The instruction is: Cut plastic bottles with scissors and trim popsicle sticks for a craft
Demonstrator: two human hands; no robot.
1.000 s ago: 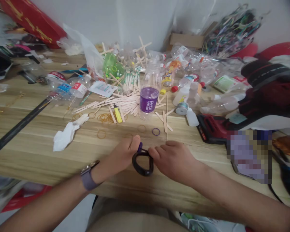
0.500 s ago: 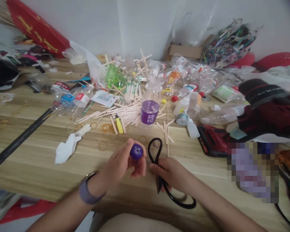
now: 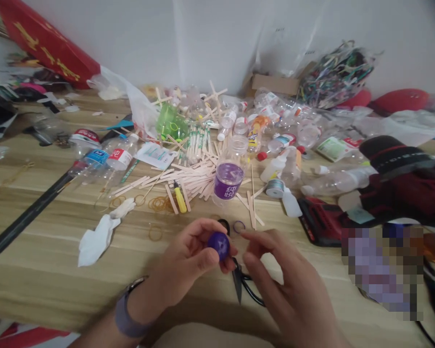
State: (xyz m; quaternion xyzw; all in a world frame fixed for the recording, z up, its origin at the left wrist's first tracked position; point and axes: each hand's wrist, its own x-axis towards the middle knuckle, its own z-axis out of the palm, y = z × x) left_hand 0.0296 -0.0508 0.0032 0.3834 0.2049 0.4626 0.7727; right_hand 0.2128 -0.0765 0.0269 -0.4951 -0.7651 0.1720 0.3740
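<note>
Cap point(image 3: 218, 245), purple, held between thumb and fingers of the left hand point(image 3: 186, 261), above the table point(image 3: 61, 285). Right hand point(image 3: 293, 282) just beside, thumb and fingers parted. Beneath, black-handled scissors point(image 3: 238, 285), partly hidden by the hands. Beyond, 1 upright clear bottle point(image 3: 229, 181) with a purple label, blocking part of a wooden-stick pile point(image 3: 194, 180); yellow screwdriver point(image 3: 180, 198) and rubber bands point(image 3: 162, 204) leftward, spool point(image 3: 275, 188) rightward.

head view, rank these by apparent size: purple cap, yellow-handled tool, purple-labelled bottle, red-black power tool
1. Red-black power tool
2. Purple-labelled bottle
3. Purple cap and yellow-handled tool, unranked: they look close, and the cap is nearer the camera.
</note>
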